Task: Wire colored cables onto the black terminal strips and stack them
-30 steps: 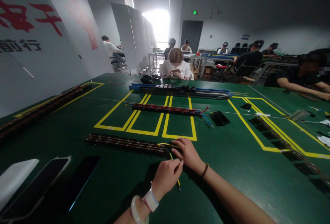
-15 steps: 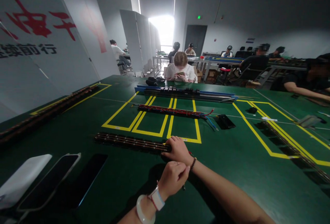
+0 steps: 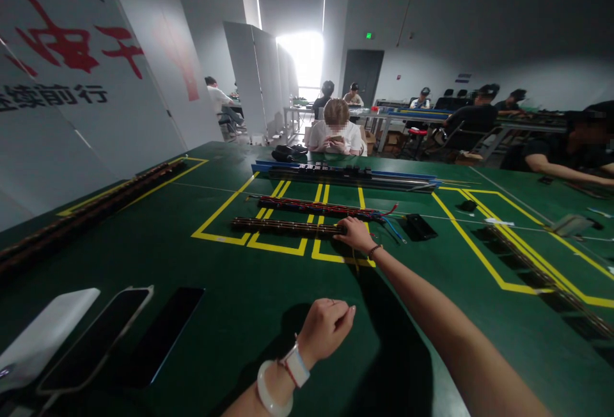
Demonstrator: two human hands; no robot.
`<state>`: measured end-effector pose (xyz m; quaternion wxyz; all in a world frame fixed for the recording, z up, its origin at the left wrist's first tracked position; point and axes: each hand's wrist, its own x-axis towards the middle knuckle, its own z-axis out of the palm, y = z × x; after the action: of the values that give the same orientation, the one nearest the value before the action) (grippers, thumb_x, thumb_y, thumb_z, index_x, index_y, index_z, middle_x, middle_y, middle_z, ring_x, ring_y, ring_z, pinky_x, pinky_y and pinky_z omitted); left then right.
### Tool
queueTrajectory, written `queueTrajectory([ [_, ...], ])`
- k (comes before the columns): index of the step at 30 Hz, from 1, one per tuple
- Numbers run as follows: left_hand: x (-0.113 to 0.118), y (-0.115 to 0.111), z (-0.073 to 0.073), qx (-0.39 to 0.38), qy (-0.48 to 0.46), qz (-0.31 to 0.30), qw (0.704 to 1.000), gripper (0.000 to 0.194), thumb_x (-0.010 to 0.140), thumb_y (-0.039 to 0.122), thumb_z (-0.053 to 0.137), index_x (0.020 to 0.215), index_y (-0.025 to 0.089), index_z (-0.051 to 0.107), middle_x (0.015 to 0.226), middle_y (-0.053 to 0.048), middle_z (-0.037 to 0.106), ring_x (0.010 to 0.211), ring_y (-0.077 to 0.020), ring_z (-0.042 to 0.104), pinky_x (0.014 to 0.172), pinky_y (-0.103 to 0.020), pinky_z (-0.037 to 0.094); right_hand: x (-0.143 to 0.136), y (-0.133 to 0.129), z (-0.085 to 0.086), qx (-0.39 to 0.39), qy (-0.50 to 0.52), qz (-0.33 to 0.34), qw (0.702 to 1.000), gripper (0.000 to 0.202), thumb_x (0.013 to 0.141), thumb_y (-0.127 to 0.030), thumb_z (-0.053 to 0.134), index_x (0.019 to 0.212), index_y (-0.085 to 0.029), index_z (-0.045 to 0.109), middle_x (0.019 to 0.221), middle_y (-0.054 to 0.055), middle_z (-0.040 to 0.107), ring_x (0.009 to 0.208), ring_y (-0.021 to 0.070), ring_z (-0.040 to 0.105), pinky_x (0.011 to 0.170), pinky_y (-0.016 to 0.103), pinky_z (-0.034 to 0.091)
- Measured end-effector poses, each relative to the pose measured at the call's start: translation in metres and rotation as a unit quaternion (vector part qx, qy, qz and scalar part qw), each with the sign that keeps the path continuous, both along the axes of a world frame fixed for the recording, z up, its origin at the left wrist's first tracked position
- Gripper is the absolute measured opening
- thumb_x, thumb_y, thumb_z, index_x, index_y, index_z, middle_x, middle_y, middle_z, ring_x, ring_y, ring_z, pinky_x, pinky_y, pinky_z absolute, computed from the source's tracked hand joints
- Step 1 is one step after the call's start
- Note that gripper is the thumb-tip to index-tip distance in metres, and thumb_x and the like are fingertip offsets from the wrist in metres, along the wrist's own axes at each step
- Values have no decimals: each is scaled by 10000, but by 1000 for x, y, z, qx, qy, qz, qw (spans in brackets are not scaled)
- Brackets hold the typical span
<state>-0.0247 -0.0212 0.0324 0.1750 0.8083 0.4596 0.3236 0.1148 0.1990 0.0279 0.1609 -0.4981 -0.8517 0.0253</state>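
My right hand (image 3: 355, 235) grips the right end of a long dark strip bundle (image 3: 288, 226), which lies across the yellow taped boxes. Just beyond it, roughly parallel, is a black bundle with red and blue wires (image 3: 316, 208). My left hand (image 3: 327, 327), with a watch and a white bangle at the wrist, is closed above the green table (image 3: 230, 321) nearer to me. Nothing shows in its curled fingers. Thin wire ends hang near my right hand.
Blue rails with black parts (image 3: 345, 176) lie farther back. A black box (image 3: 421, 227) is right of the wires. Phones (image 3: 165, 334) lie at the left front, long strips (image 3: 96, 206) at the far left. A person (image 3: 336, 126) sits opposite; others sit behind and right.
My right hand has moved forward and slightly right with the strip bundle, from the near side of the taped boxes onto them. My left hand has barely moved.
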Motion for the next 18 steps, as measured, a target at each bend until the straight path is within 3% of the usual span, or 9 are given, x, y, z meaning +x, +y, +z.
queueTrajectory([
  [5,-1,3,0,-14,-31,5,999,384,921,255,363,558,183,469,540,11,516,523,-90,484,559,-235,342,10,22,-4,17,0,-28,999,365,774,-438,653,1035,-186,607,1027,83,594,975,231,492,839,351,341],
  [10,-2,4,-1,-51,-56,3,997,372,924,264,367,585,174,492,562,10,540,533,-88,494,567,-229,365,15,26,-4,49,17,-62,997,358,803,-384,621,1076,-155,584,1064,123,582,1034,274,468,882,401,342],
  [14,-3,3,-1,-88,-66,-6,994,363,929,276,359,619,171,517,593,4,552,538,-86,487,550,-219,375,25,9,-2,75,39,-82,993,465,845,-333,563,1262,-157,458,1178,134,530,1081,260,463,898,388,363],
  [18,-3,2,2,-119,-80,-1,990,373,939,301,333,653,170,535,625,-5,566,554,-87,498,545,-207,389,68,-31,-2,112,39,-84,989,417,889,-345,481,1278,-199,447,1234,96,510,1123,229,462,925,347,362],
])
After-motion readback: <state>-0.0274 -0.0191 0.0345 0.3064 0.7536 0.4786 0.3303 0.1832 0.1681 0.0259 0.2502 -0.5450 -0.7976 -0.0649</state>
